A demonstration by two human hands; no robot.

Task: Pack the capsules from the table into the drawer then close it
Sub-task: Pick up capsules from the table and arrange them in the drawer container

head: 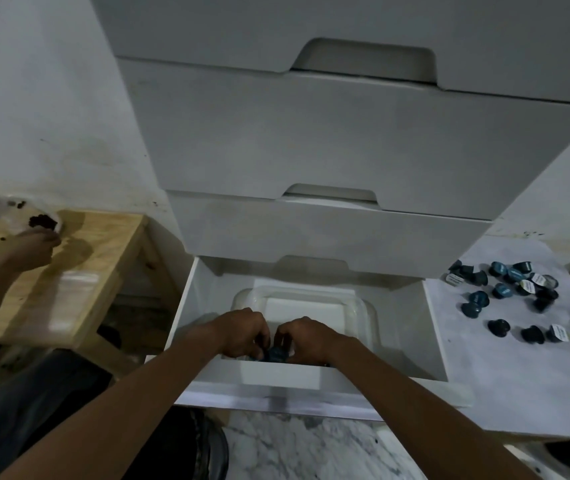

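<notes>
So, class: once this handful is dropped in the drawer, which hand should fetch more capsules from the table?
Probably the right hand: the loose dark blue coffee capsules lie on the pale grey table to the right of the open white drawer; the left hand would have to cross over.

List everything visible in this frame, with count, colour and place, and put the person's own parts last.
Capsules on table: roughly twenty, dark blue and black, some with white lids, right.
Capsules in hands: a few, dark blue, over the container's near edge.
Table: one, pale grey, right.
Open drawer: one, white, bottom of the chest.
Clear container: one, transparent, inside the drawer.
Closed drawers: at least three, white, above.
Wooden stool: one, light wood, left.
Another person's hand: one, on the stool.
Left hand: fingers on capsules.
Right hand: the same.
</notes>
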